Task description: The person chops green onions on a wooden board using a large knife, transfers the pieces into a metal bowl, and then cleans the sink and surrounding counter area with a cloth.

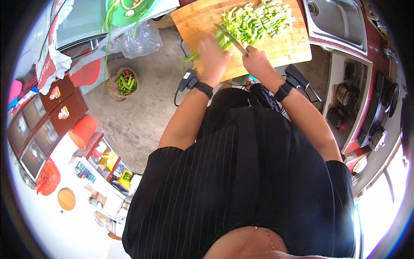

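My right hand [257, 61] is closed round the handle of a kitchen knife [235, 42], whose blade slants up and left at the edge of the cut greens. My left hand [213, 55], blurred, lies over a bunch of green stalks [194, 56] to the left of the blade; its fingers' exact hold is unclear. Chopped pale-green stalks [258, 21] are heaped on the wooden cutting board [284, 50], right of and above the blade. Leafy ends of the uncut stalks stick out past the board's left edge.
Right of the board is a steel sink [336, 22], with a gas stove [372, 110] farther down. A green basket [145, 9] with long greens stands at the upper left, a clear plastic bag [141, 39] hanging below. On the floor sits a woven basket [118, 94] of green and red peppers.
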A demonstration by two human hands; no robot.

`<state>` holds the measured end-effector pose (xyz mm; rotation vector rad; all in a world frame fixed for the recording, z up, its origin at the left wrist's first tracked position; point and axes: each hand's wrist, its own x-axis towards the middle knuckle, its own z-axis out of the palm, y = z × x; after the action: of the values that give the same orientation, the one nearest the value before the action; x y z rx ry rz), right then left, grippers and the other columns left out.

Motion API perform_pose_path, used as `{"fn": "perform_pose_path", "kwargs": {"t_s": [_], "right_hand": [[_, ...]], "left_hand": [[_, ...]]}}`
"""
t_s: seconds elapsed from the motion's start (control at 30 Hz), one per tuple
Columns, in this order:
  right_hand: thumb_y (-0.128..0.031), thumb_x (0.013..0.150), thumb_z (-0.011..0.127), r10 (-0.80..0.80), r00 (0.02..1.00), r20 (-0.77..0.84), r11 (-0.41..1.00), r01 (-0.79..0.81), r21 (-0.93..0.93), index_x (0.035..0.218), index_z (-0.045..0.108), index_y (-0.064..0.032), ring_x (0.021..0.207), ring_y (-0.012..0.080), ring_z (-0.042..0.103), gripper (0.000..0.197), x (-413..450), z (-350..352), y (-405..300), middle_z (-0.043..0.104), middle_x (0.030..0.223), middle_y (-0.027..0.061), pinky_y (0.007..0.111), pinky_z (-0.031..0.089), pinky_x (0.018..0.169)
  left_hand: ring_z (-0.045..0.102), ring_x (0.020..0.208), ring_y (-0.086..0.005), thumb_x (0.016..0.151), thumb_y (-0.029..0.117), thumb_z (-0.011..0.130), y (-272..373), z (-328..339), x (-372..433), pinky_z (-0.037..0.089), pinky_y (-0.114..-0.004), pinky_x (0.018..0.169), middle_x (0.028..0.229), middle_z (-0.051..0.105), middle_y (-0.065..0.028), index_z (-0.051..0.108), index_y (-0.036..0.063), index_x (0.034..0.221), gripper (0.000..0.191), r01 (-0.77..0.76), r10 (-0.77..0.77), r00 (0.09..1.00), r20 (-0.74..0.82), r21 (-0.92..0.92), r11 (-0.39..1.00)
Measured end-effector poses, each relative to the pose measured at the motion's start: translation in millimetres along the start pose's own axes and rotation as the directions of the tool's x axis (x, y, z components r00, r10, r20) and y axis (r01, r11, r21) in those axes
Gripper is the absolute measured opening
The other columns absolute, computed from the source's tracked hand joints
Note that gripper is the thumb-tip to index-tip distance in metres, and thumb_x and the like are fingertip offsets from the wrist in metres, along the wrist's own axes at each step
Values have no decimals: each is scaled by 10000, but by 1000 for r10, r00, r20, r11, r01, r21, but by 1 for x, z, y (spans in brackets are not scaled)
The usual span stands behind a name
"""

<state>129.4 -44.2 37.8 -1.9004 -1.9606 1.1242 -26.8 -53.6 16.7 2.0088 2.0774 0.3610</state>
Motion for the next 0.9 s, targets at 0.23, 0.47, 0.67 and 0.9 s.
{"fn": "perform_pose_path", "kwargs": {"t_s": [0.23,0.47,0.67,0.9], "right_hand": [[-112,803,517,-1,992,127,961,36,-274,832,612,53,781,426,625,192,6,31,9,621,813,247,474,524,682],[-90,760,530,-164,887,432,824,365,-435,842,631,56,817,457,611,195,34,29,16,629,782,246,477,521,715],[-225,811,566,160,966,202,931,-80,-356,822,678,5,790,358,664,256,38,34,-12,666,816,189,421,550,685],[-154,817,528,-228,917,327,755,379,-536,803,655,4,746,337,667,203,72,40,-6,663,786,161,403,547,629]], "left_hand": [[443,953,-303,721,278,716,-20,19,-1,375,-417,812,999,483,-134,454,-32,1233,653,-81,83,996,-15,88,993],[448,913,-292,709,257,707,-17,20,1,383,-395,760,958,480,-116,513,-30,1126,543,-98,97,995,21,95,991],[451,899,-293,714,219,672,-22,21,1,389,-392,741,958,480,-121,536,-40,1070,461,-160,161,987,-23,62,985],[468,867,-300,663,174,674,-23,22,0,411,-395,737,940,495,-139,543,-58,1077,492,-222,226,967,-116,47,974]]}}
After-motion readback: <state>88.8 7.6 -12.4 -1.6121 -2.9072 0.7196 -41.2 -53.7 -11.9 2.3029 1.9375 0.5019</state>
